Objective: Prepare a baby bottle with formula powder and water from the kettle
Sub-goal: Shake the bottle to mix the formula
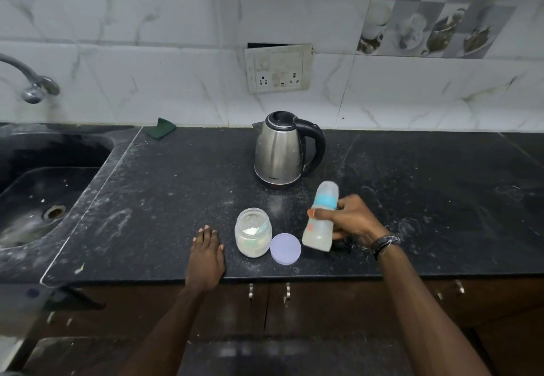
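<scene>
My right hand [351, 218] grips a baby bottle [319, 230] around its middle. The bottle has a blue collar and clear cap, leans a little to the right, looks blurred, and holds pale cloudy liquid in its lower part. An open glass jar of white formula powder [253, 236] stands just left of it, with its lilac lid [285, 248] lying flat between them. My left hand [207, 253] rests flat on the black counter [164, 199], fingers together, left of the jar. A steel kettle [279, 149] with a black handle stands behind, lid shut.
A dark sink [41, 199] with a tap [32, 87] lies at the left. A green scrub pad [160, 128] leans by the wall. A socket plate [278, 68] is above the kettle. Cabinet handles [287, 290] sit below the counter edge.
</scene>
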Demonstrator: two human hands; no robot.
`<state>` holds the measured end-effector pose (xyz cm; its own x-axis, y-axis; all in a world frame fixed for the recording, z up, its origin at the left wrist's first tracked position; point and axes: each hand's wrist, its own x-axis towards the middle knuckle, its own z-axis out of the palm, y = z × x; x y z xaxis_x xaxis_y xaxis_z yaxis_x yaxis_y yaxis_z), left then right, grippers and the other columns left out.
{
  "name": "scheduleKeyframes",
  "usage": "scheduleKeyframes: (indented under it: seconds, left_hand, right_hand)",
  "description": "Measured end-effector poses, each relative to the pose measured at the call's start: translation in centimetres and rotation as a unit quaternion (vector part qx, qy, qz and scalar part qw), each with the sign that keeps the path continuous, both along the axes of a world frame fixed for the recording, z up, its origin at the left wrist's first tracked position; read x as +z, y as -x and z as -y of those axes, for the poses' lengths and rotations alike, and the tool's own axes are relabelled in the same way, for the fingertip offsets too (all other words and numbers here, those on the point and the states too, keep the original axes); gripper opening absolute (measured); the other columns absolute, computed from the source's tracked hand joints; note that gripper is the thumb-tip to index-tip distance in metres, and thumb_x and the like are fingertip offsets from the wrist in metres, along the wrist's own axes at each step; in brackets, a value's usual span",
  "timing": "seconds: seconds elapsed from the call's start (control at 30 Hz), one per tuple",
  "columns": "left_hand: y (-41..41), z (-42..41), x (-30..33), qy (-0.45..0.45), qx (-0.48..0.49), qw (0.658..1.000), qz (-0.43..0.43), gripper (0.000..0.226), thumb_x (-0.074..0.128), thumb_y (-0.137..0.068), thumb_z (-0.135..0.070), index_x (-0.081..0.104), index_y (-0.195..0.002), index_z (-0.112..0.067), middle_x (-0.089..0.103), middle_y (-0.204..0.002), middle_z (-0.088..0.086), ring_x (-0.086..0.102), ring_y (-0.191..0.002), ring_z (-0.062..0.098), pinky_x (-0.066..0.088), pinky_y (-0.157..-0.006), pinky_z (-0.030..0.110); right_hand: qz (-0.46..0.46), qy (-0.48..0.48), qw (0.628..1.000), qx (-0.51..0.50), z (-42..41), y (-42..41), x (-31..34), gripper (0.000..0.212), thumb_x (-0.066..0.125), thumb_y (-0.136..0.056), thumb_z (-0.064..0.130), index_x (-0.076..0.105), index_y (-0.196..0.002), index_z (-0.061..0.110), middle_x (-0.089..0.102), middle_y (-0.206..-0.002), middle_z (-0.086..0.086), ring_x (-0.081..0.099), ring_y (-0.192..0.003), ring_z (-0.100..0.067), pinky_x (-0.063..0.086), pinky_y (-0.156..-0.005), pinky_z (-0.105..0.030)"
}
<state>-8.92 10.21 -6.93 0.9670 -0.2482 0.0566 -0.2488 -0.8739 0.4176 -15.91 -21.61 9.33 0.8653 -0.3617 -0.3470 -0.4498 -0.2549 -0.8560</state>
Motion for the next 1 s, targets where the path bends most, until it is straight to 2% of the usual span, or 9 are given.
scheduleKeyframes:
  seconds: [0.13,0.2,0.27,0.37,0.53,0.63,0.77,0.87,1.0]
  left_hand:
    - [0.1,0.0,-0.1,-0.004,-0.001,1.0,-0.002,0.049,0.034,-0.103,-0.022,0.039,-0.145,0.003,0.028,-0.157,0.023,0.021,-0.149,0.036,0.014,-0.123,0.043]
    - [0.2,-0.1,0.0,-0.003,-0.002,1.0,-0.002,0.049,0.034,-0.103,-0.021,0.039,-0.144,0.004,0.029,-0.156,0.024,0.022,-0.148,0.037,0.014,-0.123,0.043]
    - [0.2,0.0,0.2,-0.001,-0.002,1.0,0.0,0.047,0.038,-0.103,-0.019,0.038,-0.145,0.003,0.028,-0.157,0.023,0.021,-0.149,0.036,0.013,-0.123,0.042]
    - [0.3,0.0,0.2,0.005,-0.002,1.0,-0.001,0.048,0.039,-0.103,-0.019,0.037,-0.146,0.003,0.027,-0.157,0.023,0.02,-0.149,0.035,0.012,-0.123,0.042]
    - [0.2,0.0,0.3,0.001,-0.002,1.0,-0.006,0.052,0.03,-0.103,-0.025,0.036,-0.146,0.003,0.026,-0.158,0.023,0.02,-0.149,0.035,0.012,-0.123,0.042]
    - [0.3,0.0,0.4,-0.002,-0.006,1.0,-0.007,0.063,0.022,-0.095,-0.031,0.039,-0.144,0.004,0.029,-0.156,0.024,0.022,-0.148,0.037,0.014,-0.123,0.044]
    - [0.2,0.0,0.1,-0.002,-0.002,1.0,-0.007,0.051,0.031,-0.102,-0.023,0.038,-0.145,0.004,0.028,-0.157,0.024,0.022,-0.148,0.036,0.015,-0.123,0.044]
    - [0.2,-0.1,0.0,0.0,0.001,1.0,-0.007,0.048,0.038,-0.103,-0.019,0.037,-0.146,0.003,0.027,-0.158,0.023,0.02,-0.149,0.035,0.012,-0.123,0.042]
    - [0.2,0.0,0.1,0.001,0.001,1.0,-0.008,0.049,0.038,-0.103,-0.02,0.035,-0.147,0.002,0.025,-0.159,0.022,0.018,-0.15,0.034,0.011,-0.123,0.041]
  right_hand:
    - [-0.013,0.109,0.994,0.007,0.5,0.2,-0.3,0.043,0.091,-0.059,0.041,0.073,-0.084,0.01,0.075,-0.082,-0.003,0.074,-0.075,-0.019,0.062,-0.064,-0.037]
    - [0.031,0.035,0.999,-0.01,0.4,0.3,-0.5,0.037,0.091,-0.064,0.029,0.075,-0.091,0.01,0.077,-0.087,-0.003,0.075,-0.083,-0.022,0.063,-0.071,-0.041]
    - [0.018,-0.009,1.0,0.007,0.4,0.4,-0.6,0.034,0.089,-0.065,0.025,0.075,-0.092,0.008,0.078,-0.084,-0.001,0.076,-0.08,-0.018,0.063,-0.066,-0.036]
    - [0.024,0.07,0.997,-0.009,0.4,0.4,-0.5,0.025,0.089,-0.064,0.029,0.075,-0.081,0.017,0.076,-0.082,0.002,0.074,-0.074,-0.012,0.061,-0.066,-0.033]
    - [0.02,0.016,0.999,0.019,0.7,0.5,-0.5,0.028,0.089,-0.064,0.027,0.075,-0.084,0.015,0.078,-0.086,-0.002,0.075,-0.074,-0.012,0.059,-0.059,-0.028]
    - [0.048,0.091,0.995,-0.007,0.7,0.4,-0.2,0.03,0.091,-0.063,0.029,0.074,-0.087,0.02,0.076,-0.086,0.005,0.073,-0.078,-0.011,0.059,-0.071,-0.032]
    - [0.019,0.04,0.999,0.025,0.7,0.4,-0.1,0.032,0.09,-0.064,0.024,0.075,-0.09,0.014,0.077,-0.089,0.001,0.075,-0.084,-0.017,0.062,-0.075,-0.037]
    - [0.03,0.151,0.988,0.001,0.7,0.4,0.2,0.038,0.09,-0.061,0.033,0.074,-0.092,0.017,0.075,-0.089,0.004,0.072,-0.08,-0.013,0.059,-0.074,-0.035]
    - [0.017,0.067,0.997,0.032,0.9,0.5,0.5,0.032,0.091,-0.062,0.023,0.075,-0.089,0.017,0.077,-0.095,-0.003,0.074,-0.079,-0.009,0.061,-0.072,-0.031]
